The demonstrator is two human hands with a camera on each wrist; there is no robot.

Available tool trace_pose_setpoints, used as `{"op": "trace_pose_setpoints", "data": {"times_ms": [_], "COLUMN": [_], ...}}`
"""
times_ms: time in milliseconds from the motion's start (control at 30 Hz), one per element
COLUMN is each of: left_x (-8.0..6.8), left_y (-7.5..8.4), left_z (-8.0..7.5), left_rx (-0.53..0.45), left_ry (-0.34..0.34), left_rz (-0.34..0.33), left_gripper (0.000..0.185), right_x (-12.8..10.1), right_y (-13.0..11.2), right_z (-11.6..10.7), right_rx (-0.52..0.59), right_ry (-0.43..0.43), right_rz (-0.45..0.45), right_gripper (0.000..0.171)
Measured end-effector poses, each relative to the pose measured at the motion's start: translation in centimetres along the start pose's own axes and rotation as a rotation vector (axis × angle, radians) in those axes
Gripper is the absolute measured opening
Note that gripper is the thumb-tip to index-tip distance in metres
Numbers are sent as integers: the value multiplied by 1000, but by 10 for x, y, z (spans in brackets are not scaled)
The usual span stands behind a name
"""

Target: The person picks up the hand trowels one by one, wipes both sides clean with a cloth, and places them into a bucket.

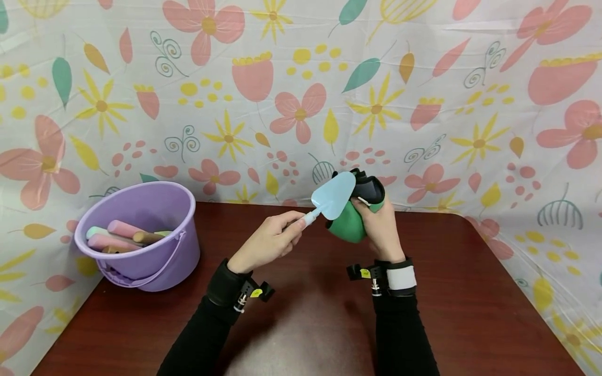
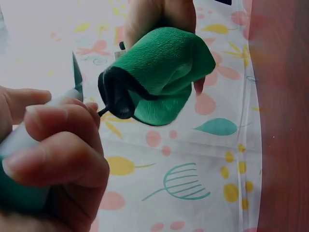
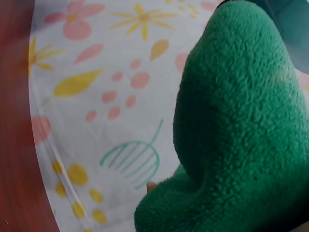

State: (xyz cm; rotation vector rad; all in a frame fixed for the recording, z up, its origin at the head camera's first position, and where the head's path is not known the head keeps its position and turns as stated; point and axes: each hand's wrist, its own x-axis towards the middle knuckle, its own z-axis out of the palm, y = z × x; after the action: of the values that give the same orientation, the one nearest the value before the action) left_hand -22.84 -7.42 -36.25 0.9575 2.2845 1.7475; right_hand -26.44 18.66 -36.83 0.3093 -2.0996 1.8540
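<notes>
My left hand (image 1: pixel 269 237) grips a small light-blue trowel (image 1: pixel 335 194) by its pale handle, with the blade tilted up to the right. A green fuzzy cloth (image 1: pixel 347 225) with black edging is bunched in my right hand (image 1: pixel 383 227), above the far part of the table. In the head view the trowel blade overlaps the cloth. From the left wrist, the folded cloth (image 2: pixel 164 63) shows just beyond the trowel's handle (image 2: pixel 24 140), its dark edge facing the left hand's fingers (image 2: pixel 67 154). Green pile (image 3: pixel 241 111) fills much of the right wrist view and hides most of that hand.
A purple bucket (image 1: pixel 188 256) stands at the left of the dark wooden table (image 1: pixel 301 329), its handle hanging down in front. Several pink, mint and brown rounded rods (image 1: pixel 115 241) lie inside. Behind the table hangs a floral-patterned sheet (image 1: pixel 301 57).
</notes>
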Motion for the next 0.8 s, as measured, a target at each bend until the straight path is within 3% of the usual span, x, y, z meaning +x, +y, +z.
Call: {"op": "trace_pose_setpoints", "data": {"times_ms": [133,233,367,500,800], "left_x": [0,0,0,1,2], "left_y": [2,2,0,-3,-7], "left_z": [2,3,3,1,-5], "left_rx": [-11,7,76,168,266], "left_ry": [-28,-67,-107,-108,-86], "left_rz": [40,51,38,28,29], "left_gripper": [24,23,21,20,22], "right_x": [-2,-4,-4,-6,-1], "right_y": [-3,-4,-6,-7,-17], "right_z": [4,4,2,-1,-3], "right_rx": [81,139,353,566,696], "right_ry": [-70,-135,-265,-318,-289], "right_rz": [41,20,14,74,72], "right_gripper": [42,22,14,9,40]}}
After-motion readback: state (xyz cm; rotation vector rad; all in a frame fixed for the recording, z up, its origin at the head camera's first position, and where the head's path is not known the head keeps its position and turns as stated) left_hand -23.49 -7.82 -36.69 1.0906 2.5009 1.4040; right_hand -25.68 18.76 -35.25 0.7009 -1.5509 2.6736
